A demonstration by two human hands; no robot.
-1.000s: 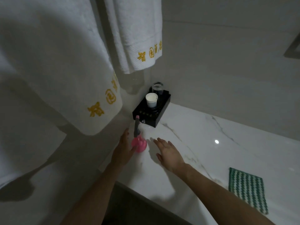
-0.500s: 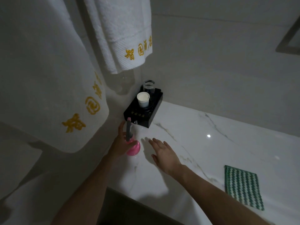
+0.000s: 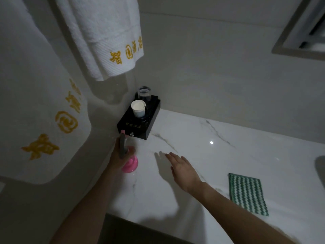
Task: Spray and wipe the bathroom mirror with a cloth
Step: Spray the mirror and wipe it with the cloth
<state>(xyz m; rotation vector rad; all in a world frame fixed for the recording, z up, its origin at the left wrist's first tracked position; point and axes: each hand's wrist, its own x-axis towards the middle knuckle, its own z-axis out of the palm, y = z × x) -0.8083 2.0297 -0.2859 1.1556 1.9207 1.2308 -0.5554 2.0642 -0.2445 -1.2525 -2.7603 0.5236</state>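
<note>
A pink spray bottle [image 3: 130, 164] with a grey trigger head stands at the left end of the white marble counter [image 3: 202, 155]. My left hand [image 3: 118, 155] is wrapped around its neck and upper body. My right hand [image 3: 182, 170] hovers flat over the counter just right of the bottle, fingers spread, holding nothing. A green and white zigzag cloth [image 3: 248, 193] lies flat on the counter to the right, apart from both hands. The corner of the framed mirror [image 3: 299, 32] shows at the top right.
A black tray [image 3: 140, 124] in the counter's back left corner holds a white cup [image 3: 138, 108] and a clear glass [image 3: 144, 93]. Two white towels with gold embroidery [image 3: 44, 103] [image 3: 105, 36] hang on the left. A basin edge [image 3: 321, 169] shows at the far right.
My left hand has closed around the pink spray bottle's neck. My right hand has stayed flat beside it. The view has shifted slightly right and up, showing more of the mirror.
</note>
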